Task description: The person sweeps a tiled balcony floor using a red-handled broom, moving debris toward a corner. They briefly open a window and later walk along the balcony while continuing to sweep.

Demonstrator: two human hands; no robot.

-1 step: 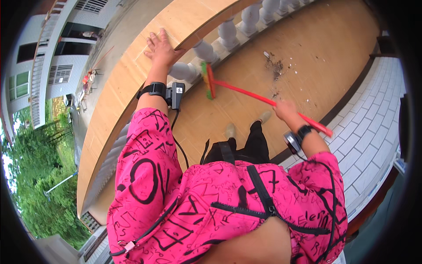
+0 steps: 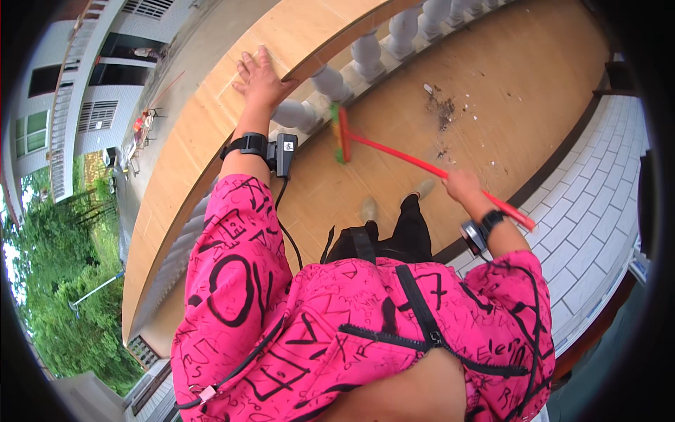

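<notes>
My left hand (image 2: 261, 81) lies flat with its fingers spread on the broad tan top of the balcony railing (image 2: 200, 119). In my right hand (image 2: 463, 184) is the red handle of a broom (image 2: 401, 155), with my fingers wrapped round it. The broom's head, red with green and orange bristles, is on the tan tiled floor beside the foot of the white balusters. The handle slants from that head past my right wrist, its end over the white brick-patterned wall. Motion blurs the head slightly.
Dark dirt (image 2: 443, 112) and small pale scraps lie on the floor (image 2: 394, 105) beyond the broom. White balusters (image 2: 365, 56) line the left side; a white brick-patterned wall (image 2: 576, 204) curves along the right. My shoes (image 2: 369, 211) are on the floor below.
The broom has shifted slightly to the right, its head a little farther from the balusters. My right hand has moved a little right with the handle. My left hand stays in place.
</notes>
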